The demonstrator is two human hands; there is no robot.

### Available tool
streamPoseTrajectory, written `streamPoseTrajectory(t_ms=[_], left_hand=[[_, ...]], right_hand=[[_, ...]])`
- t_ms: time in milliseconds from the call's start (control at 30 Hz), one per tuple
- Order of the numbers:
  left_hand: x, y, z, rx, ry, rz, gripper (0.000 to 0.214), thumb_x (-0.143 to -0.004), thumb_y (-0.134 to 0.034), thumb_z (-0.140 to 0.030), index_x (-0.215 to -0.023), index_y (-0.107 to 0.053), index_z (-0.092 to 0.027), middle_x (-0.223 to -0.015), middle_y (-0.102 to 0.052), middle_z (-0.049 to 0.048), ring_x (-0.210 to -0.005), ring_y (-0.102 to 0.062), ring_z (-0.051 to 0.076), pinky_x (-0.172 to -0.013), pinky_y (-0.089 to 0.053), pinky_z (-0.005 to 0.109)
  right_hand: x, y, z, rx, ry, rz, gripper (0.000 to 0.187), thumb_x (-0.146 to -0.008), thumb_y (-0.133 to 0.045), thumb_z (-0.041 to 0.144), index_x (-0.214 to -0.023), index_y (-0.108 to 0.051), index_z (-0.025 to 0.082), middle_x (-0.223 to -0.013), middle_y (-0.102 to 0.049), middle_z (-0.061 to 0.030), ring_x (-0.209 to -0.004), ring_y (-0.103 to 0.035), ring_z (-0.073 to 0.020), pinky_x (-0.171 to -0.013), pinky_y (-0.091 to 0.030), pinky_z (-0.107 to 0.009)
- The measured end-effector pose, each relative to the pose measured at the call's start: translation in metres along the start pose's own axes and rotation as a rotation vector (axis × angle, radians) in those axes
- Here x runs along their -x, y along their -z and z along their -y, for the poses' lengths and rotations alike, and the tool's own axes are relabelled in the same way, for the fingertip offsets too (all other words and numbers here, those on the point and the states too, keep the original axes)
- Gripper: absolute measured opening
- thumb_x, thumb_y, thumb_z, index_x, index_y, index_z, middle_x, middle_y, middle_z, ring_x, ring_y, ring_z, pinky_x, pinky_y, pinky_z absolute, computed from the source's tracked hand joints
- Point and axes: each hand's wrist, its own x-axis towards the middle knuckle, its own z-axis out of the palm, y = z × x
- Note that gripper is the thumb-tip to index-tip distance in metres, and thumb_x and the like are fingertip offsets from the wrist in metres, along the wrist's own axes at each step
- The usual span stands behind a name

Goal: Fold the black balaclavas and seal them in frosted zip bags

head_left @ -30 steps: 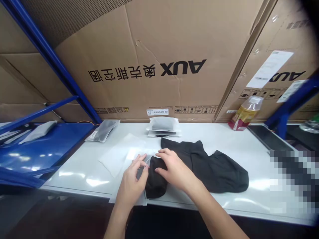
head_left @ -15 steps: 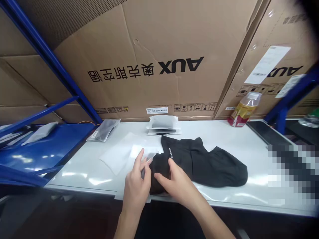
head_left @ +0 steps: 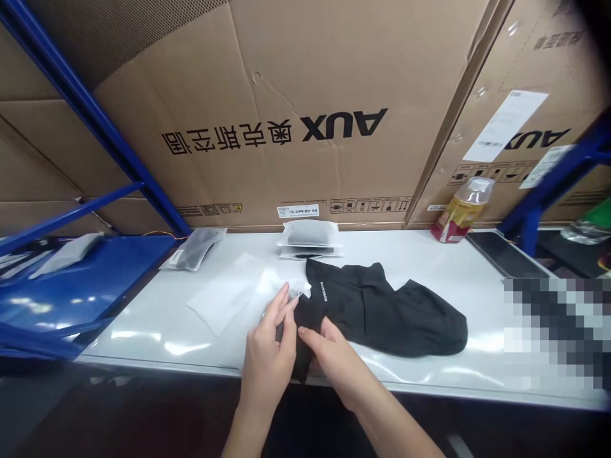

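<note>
Facing you is a big brown cardboard carton (head_left: 286, 175), with a white tabletop (head_left: 143, 318) in front. A long black cloth garment (head_left: 410, 318) lies spread on the tabletop, right of centre, unbagged. A smaller black cloth piece (head_left: 301, 362) is between your hands at the near edge, overlapping it; can't tell if they're joined.

Your left hand (head_left: 271, 346) pinches the edge of a transparent plastic bag (head_left: 300, 292), thumb to fingers. Your right hand (head_left: 337, 359) has its thumb on the smaller piece, fingers half curled; can't tell if it grips.

Progress, my read: the stacked frosted pouches (head_left: 309, 235) at the back and the grey-filled frosted pouch (head_left: 198, 248) at left look done. The smaller piece looks mid-bagging, depth hidden; the garment remains. A flat frosted sheet (head_left: 217, 305) lies left of your hands.

Text, biggest first: "AUX" and "奥克斯空调" upside down on the carton; its white sticker (head_left: 300, 210) starts "KFR", rest blurred. White garment lettering may be "ROCKBROS". Pouch label (head_left: 176, 257): too small.
</note>
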Motion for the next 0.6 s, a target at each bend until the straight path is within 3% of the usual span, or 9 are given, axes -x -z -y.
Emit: streamPoseTrajectory(t_ms=[100, 200, 367, 467, 600], left_hand=[[-0.002, 0.008, 0.008, 0.034, 0.056, 0.003, 0.047, -0.105, -0.053, -0.038, -0.15, -0.057, -0.027, -0.133, -0.076, 0.0074, -0.136, -0.064, 0.026, -0.112, -0.056, 0.042], [-0.003, 0.021, 0.013, 0.017, 0.044, 0.013, 0.047, -0.105, -0.053, -0.041, -0.151, -0.056, -0.028, -0.136, -0.074, 0.0064, -0.137, -0.063, 0.026, -0.116, -0.052, 0.043], [-0.003, 0.033, 0.022, -0.217, -0.098, 0.16, 0.057, -0.103, -0.057, -0.046, -0.157, -0.051, -0.028, -0.164, -0.049, 0.0041, -0.156, -0.04, 0.028, -0.128, -0.036, 0.049], [-0.001, 0.033, 0.025, -0.244, -0.079, 0.185, 0.06, -0.105, -0.052, -0.048, -0.16, -0.046, -0.027, -0.168, -0.043, 0.0028, -0.158, -0.035, 0.027, -0.129, -0.033, 0.049], [0.003, 0.034, 0.023, -0.168, -0.017, 0.151, 0.054, -0.108, -0.045, -0.049, -0.158, -0.05, -0.029, -0.165, -0.047, 0.001, -0.157, -0.038, 0.024, -0.13, -0.032, 0.046]], right_hand=[[-0.005, -0.01, 0.0, -0.094, -0.093, 0.041, 0.039, -0.085, -0.069, 0.029, -0.123, -0.067, 0.024, -0.106, -0.079, -0.0047, -0.097, -0.074, -0.0233, -0.085, -0.057, -0.036], [-0.008, -0.015, 0.005, -0.17, -0.078, 0.061, 0.034, -0.087, -0.071, 0.038, -0.116, -0.071, 0.021, -0.103, -0.078, -0.0052, -0.095, -0.073, -0.0208, -0.081, -0.055, -0.031], [-0.007, -0.013, 0.002, -0.274, -0.023, 0.015, 0.038, -0.085, -0.078, 0.05, -0.105, -0.072, 0.018, -0.095, -0.075, -0.0053, -0.09, -0.071, -0.0197, -0.082, -0.054, -0.029], [-0.007, -0.015, -0.005, -0.218, 0.016, -0.049, 0.035, -0.083, -0.079, 0.049, -0.096, -0.073, 0.018, -0.094, -0.072, -0.0043, -0.093, -0.069, -0.0205, -0.084, -0.053, -0.029], [-0.011, -0.02, -0.009, -0.089, 0.082, -0.15, 0.036, -0.074, -0.085, 0.05, -0.086, -0.075, 0.018, -0.109, -0.068, -0.0056, -0.102, -0.065, -0.0234, -0.083, -0.052, -0.029]])
